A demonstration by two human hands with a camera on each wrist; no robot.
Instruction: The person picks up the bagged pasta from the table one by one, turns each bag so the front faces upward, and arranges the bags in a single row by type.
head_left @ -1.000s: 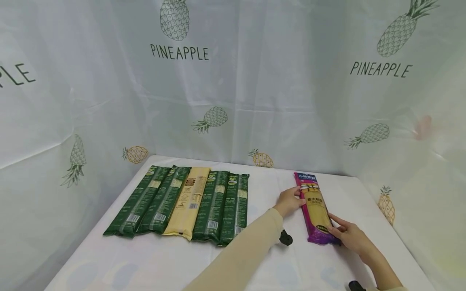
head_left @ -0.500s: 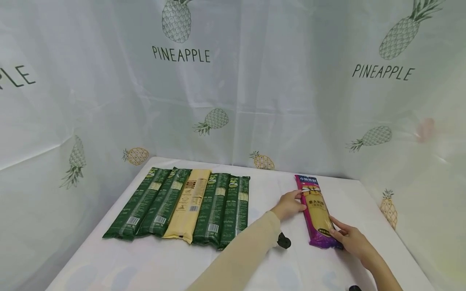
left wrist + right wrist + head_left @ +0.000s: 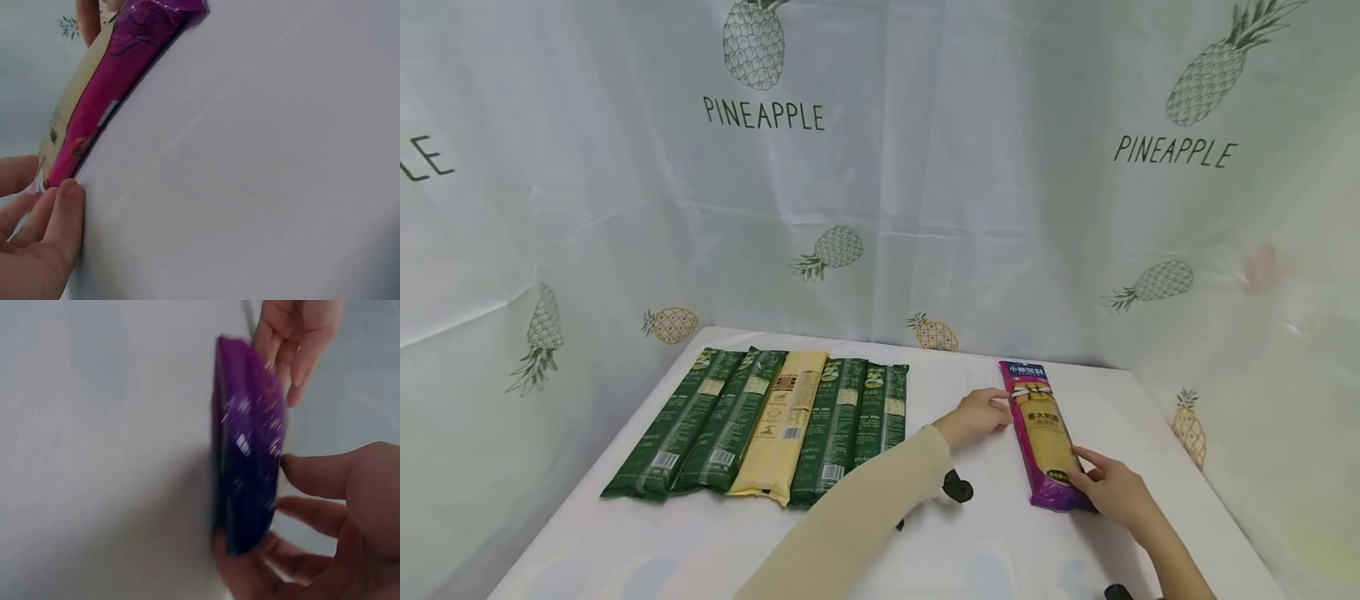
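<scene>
A pink and purple packet of spaghetti (image 3: pixel 1047 437) lies flat on the right side of the white table, its printed face up. My right hand (image 3: pixel 1116 493) holds its near right end, thumb on top and fingers round the edge. In the right wrist view that hand (image 3: pixel 350 531) curls about the packet's shiny purple end (image 3: pixel 250 437). Beside the packet's upper left edge is my left hand (image 3: pixel 976 417), fingers extended. The left wrist view shows its fingertips (image 3: pixel 70 187) right at the packet's pink side (image 3: pixel 87 128).
Several green spaghetti packets (image 3: pixel 702 417) and one yellow packet (image 3: pixel 784 421) lie side by side on the left of the table (image 3: pixel 955 550). Pineapple-print curtain (image 3: pixel 970 208) hangs around the back and sides. A black wrist-camera piece (image 3: pixel 957 487) shows beside my left sleeve.
My left hand has drawn slightly left, off the packet's top edge. The right hand keeps its hold, and the spaghetti packet stays in about the same place.
</scene>
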